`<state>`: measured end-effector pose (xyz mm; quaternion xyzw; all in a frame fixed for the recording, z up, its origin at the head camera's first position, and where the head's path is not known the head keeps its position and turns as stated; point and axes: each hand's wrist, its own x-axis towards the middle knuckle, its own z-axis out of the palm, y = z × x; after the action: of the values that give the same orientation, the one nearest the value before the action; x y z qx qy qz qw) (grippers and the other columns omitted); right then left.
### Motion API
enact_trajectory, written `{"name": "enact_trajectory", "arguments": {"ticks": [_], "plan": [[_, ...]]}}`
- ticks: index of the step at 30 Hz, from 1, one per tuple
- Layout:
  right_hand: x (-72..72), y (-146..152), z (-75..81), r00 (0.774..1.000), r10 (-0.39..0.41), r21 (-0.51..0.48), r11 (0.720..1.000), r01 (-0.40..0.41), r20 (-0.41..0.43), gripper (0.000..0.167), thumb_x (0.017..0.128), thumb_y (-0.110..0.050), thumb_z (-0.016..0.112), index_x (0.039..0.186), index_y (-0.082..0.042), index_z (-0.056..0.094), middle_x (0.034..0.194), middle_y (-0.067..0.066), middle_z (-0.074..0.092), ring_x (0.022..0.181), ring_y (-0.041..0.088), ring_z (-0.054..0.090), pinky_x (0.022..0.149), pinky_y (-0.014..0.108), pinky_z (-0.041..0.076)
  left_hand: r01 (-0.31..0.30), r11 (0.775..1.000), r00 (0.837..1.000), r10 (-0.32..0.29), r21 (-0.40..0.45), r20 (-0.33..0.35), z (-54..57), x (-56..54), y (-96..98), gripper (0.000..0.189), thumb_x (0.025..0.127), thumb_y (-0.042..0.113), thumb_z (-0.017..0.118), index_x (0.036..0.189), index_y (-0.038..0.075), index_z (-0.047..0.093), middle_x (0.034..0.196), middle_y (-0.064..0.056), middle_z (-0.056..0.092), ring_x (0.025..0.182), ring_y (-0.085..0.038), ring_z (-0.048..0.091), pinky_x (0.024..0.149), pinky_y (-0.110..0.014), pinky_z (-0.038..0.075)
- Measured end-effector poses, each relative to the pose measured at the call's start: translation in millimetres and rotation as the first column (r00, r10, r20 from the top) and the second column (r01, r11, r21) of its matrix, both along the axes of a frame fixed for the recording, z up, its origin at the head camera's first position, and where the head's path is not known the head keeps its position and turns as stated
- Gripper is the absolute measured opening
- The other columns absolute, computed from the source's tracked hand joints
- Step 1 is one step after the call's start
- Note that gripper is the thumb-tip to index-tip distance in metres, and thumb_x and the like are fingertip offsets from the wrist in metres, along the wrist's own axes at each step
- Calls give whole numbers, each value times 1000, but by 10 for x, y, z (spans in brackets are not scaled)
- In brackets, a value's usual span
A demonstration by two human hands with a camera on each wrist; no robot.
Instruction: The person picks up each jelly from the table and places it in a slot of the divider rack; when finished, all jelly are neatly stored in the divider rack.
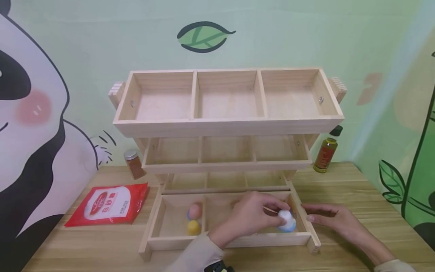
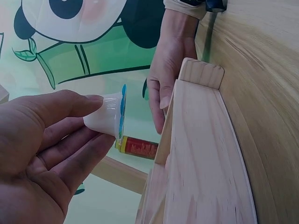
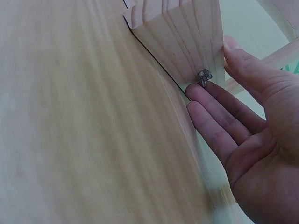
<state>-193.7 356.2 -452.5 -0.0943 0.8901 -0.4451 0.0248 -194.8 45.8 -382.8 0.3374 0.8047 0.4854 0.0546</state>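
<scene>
My left hand pinches a small white tapered cup with a blue film lid between thumb and fingers. In the head view that cup is over the right end of the lowest tray of a tiered wooden rack. Whether it touches the tray floor I cannot tell. Against the outer right side of the rack rests my right hand, fingers extended and thumb apart. Its fingertips lie beside a metal bolt in the right wrist view. Small round pink and yellow things lie in the tray's left compartment.
The upper trays of the rack overhang the lowest one, each with three compartments. To the left are a red-and-white packet and a spice jar. A dark-capped oil bottle stands behind on the right.
</scene>
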Motion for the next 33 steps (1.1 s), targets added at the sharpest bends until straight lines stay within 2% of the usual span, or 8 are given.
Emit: {"name": "enact_trajectory", "arguments": {"ticks": [4,6,8,11,15,18,22,33], "plan": [[2,7,-2,1000,2,-8,1000,-2,9,38,100,-34,77,134,-16,75,134,2,73,122,1,60,97,22,45,-49,995,999,50,-83,12,21,-10,57,24,89,20,89,112,23,84,98,21,77,84,12,66,72,-25,55],[5,10,-4,1000,9,-18,1000,-9,4,38,100,-32,77,134,-16,75,133,2,73,121,2,61,97,22,46,-77,988,997,78,-134,4,36,-15,89,24,88,28,89,112,31,84,96,29,75,85,14,65,74,-38,50],[9,14,-5,1000,16,-26,1000,-16,0,37,100,-31,77,134,-15,75,132,2,73,121,2,61,97,22,46,-103,979,995,103,-178,-8,50,-21,121,25,88,33,90,111,38,83,95,35,71,86,16,63,73,-43,42],[11,21,-4,1000,21,-30,999,-21,3,37,101,-30,76,134,-14,74,133,3,73,121,1,60,96,22,46,-106,979,994,109,-176,4,55,-35,161,25,87,32,90,110,37,83,94,34,72,88,13,65,76,-47,37],[9,21,-6,1000,21,-24,999,-21,5,37,101,-31,76,134,-15,74,134,3,72,122,0,59,97,22,45,-99,986,994,104,-134,37,37,-54,186,24,87,27,91,109,31,84,94,31,73,88,10,67,79,-44,32],[11,15,-12,1000,19,-21,1000,-19,-1,37,100,-31,76,134,-15,75,133,2,73,122,0,59,97,21,45,-82,992,995,87,-97,54,9,-70,187,23,88,24,90,110,27,84,94,28,74,88,8,68,82,-39,35],[15,6,-21,1000,25,-26,999,-25,-7,36,100,-30,76,133,-15,75,132,1,73,122,0,60,97,21,45,-43,999,995,46,-31,85,-31,-94,178,23,89,17,88,111,19,84,96,20,77,88,5,69,84,-26,45],[15,4,-7,1000,14,-9,1000,-14,-13,37,100,-31,77,133,-16,75,132,1,73,122,0,60,98,21,45,-45,999,995,45,-8,84,-61,-145,178,23,88,14,88,110,17,84,98,16,79,86,7,69,80,-20,49]]}}
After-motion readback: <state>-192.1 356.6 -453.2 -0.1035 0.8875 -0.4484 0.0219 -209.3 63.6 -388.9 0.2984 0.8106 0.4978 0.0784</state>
